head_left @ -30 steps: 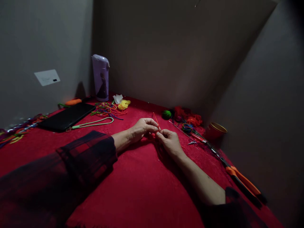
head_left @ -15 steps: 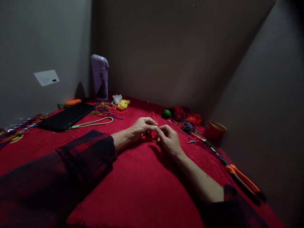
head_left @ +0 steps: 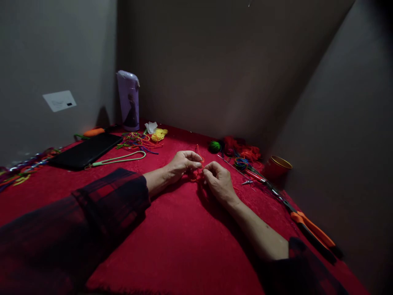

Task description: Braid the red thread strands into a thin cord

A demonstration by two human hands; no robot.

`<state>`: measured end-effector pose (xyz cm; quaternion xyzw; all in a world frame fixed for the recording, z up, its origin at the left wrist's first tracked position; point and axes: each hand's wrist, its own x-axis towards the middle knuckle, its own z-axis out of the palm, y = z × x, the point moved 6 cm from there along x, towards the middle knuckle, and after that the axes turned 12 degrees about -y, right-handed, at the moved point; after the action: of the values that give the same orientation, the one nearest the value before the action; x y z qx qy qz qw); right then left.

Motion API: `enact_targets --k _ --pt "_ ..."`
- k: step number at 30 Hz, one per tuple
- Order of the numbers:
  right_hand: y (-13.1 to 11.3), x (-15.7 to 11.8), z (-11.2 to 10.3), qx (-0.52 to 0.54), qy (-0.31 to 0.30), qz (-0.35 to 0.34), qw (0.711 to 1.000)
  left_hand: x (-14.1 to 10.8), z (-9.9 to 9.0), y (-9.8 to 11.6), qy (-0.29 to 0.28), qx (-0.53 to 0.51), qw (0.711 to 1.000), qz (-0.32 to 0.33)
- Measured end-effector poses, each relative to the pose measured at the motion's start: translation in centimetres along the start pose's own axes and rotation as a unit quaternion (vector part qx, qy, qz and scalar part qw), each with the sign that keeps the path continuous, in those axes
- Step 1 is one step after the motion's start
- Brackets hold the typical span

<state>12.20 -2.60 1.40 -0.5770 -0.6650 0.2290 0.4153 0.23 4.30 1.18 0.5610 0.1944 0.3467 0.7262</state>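
Observation:
My left hand (head_left: 183, 164) pinches a thin red-orange yarn (head_left: 199, 152) between thumb and fingertips, and a loop of it sticks up beyond them. Just to the right, my right hand (head_left: 217, 179) is closed in a pinch on the same yarn, its fingertips a short way from the left ones. Strands hang below and between the two hands over the red cloth (head_left: 184, 241). How the yarn is looped at the fingertips is too small to make out.
At the left lie a black flat case (head_left: 87, 151), a pale green strap (head_left: 119, 159) and coloured strands (head_left: 138, 140), with a purple bottle (head_left: 128, 102) behind. To the right are a green yarn ball (head_left: 214, 146), red yarn (head_left: 245, 151), a red cup (head_left: 276, 169) and orange-handled scissors (head_left: 316, 233).
My fingertips, which met before, now stand slightly apart, with the yarn showing between them. The right hand has shifted a little down and away from the left.

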Motion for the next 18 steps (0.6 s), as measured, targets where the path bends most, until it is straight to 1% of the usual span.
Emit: enact_targets --k 3,6,9,12,16,18 --pt "-0.1 -0.1 -0.3 0.014 0.014 -0.016 1.000 0.1 0.0 -0.1 -0.010 0.007 1.000 -0.021" --pt "-0.2 -0.1 -0.4 0.031 0.018 -0.035 0.999 0.3 0.0 -0.5 -0.043 0.023 0.998 -0.044" --pt "-0.4 -0.1 -0.3 0.047 0.012 -0.049 0.998 0.4 -0.1 -0.7 -0.067 0.029 0.996 -0.047" --pt "-0.7 -0.2 -0.3 0.053 0.002 -0.061 0.997 0.3 -0.1 -0.7 -0.057 0.021 0.997 -0.048" --pt "-0.6 -0.2 -0.2 0.060 -0.016 -0.063 0.996 -0.4 0.1 -0.4 -0.013 0.019 0.997 -0.075" --pt "-0.4 -0.1 -0.2 0.069 -0.018 -0.063 0.996 -0.7 0.4 -0.3 -0.007 0.022 0.996 -0.091"
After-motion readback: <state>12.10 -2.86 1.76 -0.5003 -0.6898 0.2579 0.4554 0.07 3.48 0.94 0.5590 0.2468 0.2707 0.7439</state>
